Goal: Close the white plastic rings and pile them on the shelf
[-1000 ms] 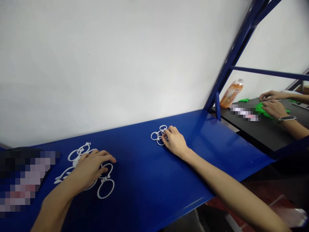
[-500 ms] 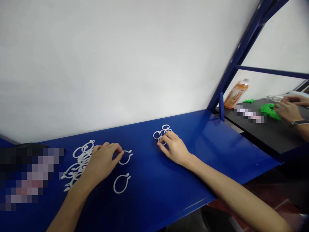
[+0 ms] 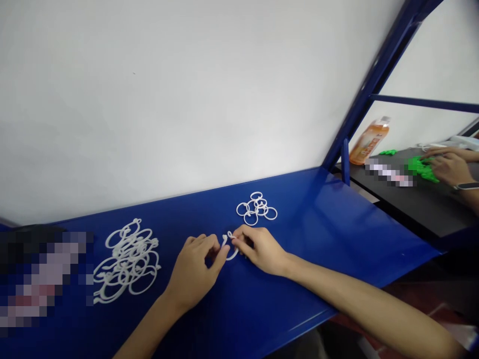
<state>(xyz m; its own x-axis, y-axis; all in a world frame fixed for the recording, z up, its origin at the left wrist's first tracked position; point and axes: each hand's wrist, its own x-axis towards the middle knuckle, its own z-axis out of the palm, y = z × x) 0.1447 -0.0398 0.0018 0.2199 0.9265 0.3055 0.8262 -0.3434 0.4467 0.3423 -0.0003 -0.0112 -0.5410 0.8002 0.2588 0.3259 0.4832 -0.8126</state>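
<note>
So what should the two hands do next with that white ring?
Probably press the open white plastic ring's loose ends together. Left hand and right hand both pinch it over the blue metal shelf, and the small closed white rings lie just beyond.

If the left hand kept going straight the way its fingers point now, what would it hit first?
The left hand points up and right at the white ring pinched between both hands. Right behind that sits the right hand. The pile of small rings lies farther on, probably off that line.
</note>
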